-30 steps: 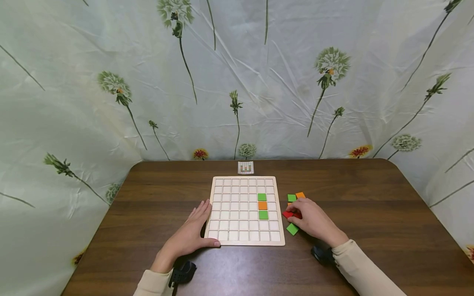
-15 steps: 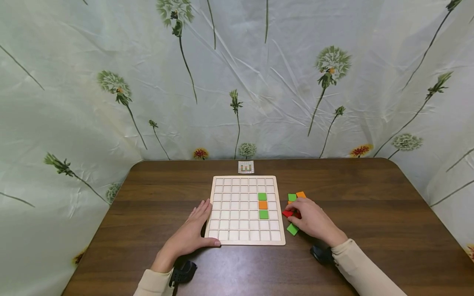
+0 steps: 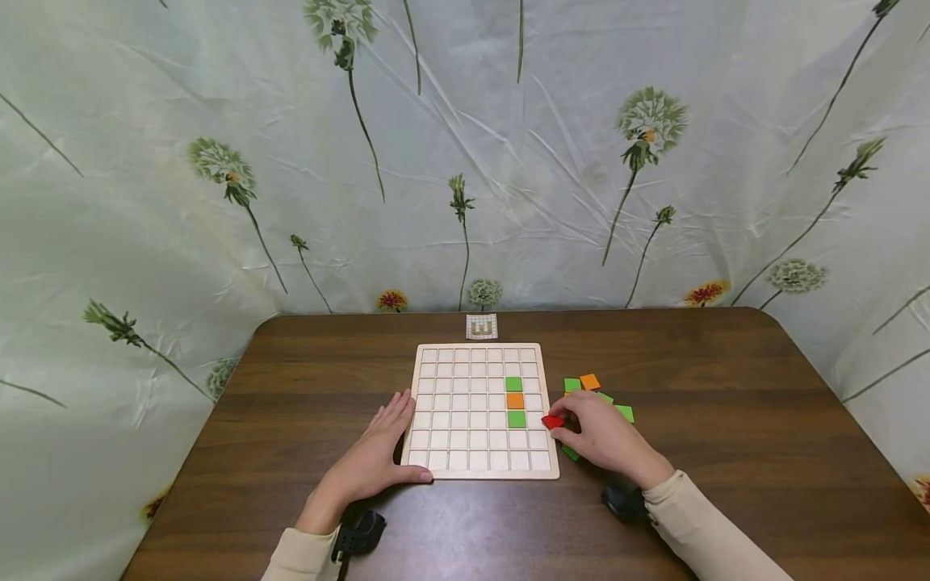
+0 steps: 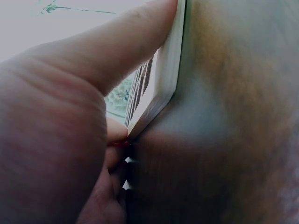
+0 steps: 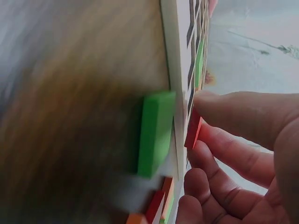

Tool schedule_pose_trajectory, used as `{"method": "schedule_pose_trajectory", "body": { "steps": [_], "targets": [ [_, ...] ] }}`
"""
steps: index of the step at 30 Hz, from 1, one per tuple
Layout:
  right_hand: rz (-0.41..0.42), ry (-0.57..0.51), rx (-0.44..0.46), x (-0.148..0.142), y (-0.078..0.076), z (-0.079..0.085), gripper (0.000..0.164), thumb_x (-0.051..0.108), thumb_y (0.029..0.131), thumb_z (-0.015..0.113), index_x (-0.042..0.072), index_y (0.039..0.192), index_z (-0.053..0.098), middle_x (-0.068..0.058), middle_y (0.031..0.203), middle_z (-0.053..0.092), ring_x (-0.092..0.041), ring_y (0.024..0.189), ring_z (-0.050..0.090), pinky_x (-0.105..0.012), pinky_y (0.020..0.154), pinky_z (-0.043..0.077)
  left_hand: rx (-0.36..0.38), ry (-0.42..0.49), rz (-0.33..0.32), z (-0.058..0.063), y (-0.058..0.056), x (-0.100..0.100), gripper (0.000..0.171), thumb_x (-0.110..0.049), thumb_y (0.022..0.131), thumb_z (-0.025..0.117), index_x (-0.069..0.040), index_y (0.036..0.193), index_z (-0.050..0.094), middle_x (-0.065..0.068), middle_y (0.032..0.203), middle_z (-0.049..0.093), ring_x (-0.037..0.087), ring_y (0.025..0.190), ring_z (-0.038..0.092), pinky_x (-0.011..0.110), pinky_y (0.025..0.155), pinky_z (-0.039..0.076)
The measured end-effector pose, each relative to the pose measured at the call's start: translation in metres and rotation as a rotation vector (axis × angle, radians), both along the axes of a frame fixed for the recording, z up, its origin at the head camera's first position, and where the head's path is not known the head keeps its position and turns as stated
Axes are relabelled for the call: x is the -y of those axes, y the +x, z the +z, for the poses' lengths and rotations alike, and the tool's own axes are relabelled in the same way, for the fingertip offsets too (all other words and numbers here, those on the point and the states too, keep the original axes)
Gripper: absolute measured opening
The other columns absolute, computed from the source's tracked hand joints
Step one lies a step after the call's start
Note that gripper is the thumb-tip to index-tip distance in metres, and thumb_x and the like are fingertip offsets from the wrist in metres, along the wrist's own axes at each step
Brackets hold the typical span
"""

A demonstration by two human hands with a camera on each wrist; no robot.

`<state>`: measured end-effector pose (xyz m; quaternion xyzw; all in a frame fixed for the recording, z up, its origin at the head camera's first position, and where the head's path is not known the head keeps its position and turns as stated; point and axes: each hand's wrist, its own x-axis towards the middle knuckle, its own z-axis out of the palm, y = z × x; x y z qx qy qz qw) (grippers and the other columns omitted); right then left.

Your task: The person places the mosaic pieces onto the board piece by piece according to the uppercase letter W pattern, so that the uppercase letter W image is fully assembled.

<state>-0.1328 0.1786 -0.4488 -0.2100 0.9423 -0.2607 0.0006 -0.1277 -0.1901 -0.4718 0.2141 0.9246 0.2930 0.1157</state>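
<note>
A pale wooden grid board [image 3: 450, 440] lies on the brown table. In one of its columns, a green tile [image 3: 513, 384], an orange tile [image 3: 515, 401] and another green tile [image 3: 517, 420] sit one below the other. My left hand [image 3: 372, 453] rests along the board's left side, fingers extended, with its thumb on the front left corner. Between thumb and fingers, my right hand [image 3: 601, 433] pinches a red square tile [image 3: 552, 422] over the board's right edge. The right wrist view shows this red tile [image 5: 194, 128] tilted close to the grid.
Loose tiles lie right of the board, among them a green tile [image 3: 571, 385], an orange tile [image 3: 589, 382] and a green one [image 3: 624, 414], some partly hidden by the right hand. Behind the board lies a small patterned card [image 3: 482, 327]. A flower-printed curtain [image 3: 538, 161] hangs beyond the table.
My right hand has moved left from the loose tiles to the board's right edge, carrying a red tile. Green tiles behind it have come into view. The left hand stays put.
</note>
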Motion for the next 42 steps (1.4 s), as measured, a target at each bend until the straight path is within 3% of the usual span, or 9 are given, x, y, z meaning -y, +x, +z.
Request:
{"method": "schedule_pose_trajectory", "body": {
  "steps": [12, 23, 42],
  "targets": [
    [0.04, 0.0, -0.019, 0.025, 0.005, -0.002, 0.017, 0.015, 0.082, 0.082, 0.01, 0.094, 0.071, 0.006, 0.084, 0.06, -0.01, 0.077, 0.051, -0.026, 0.067, 0.048, -0.011, 0.009, -0.005, -0.001, 0.0, 0.0, 0.123, -0.06, 0.075, 0.08, 0.002, 0.158, 0.015, 0.015, 0.167, 0.007, 0.029, 0.154, 0.003, 0.05, 0.124, 0.008],
    [0.012, 0.052, 0.007, 0.046, 0.009, -0.001, 0.019, 0.02, 0.081, 0.084, 0.01, 0.09, 0.071, 0.008, 0.081, 0.058, -0.012, 0.079, 0.05, -0.026, 0.066, 0.048, -0.012, 0.009, -0.004, 0.0, 0.0, 0.0, 0.122, -0.06, 0.075, 0.081, 0.002, 0.158, 0.016, 0.015, 0.167, 0.007, 0.029, 0.154, 0.003, 0.05, 0.124, 0.008],
    [-0.004, 0.037, 0.042, 0.052, 0.009, 0.0, 0.018, 0.021, 0.081, 0.083, 0.011, 0.084, 0.068, 0.01, 0.071, 0.053, -0.009, 0.067, 0.046, -0.023, 0.058, 0.043, -0.014, 0.013, -0.006, -0.001, 0.0, 0.0, 0.123, -0.06, 0.075, 0.081, 0.002, 0.159, 0.015, 0.014, 0.167, 0.007, 0.028, 0.154, 0.003, 0.05, 0.124, 0.008]
  ]
}}
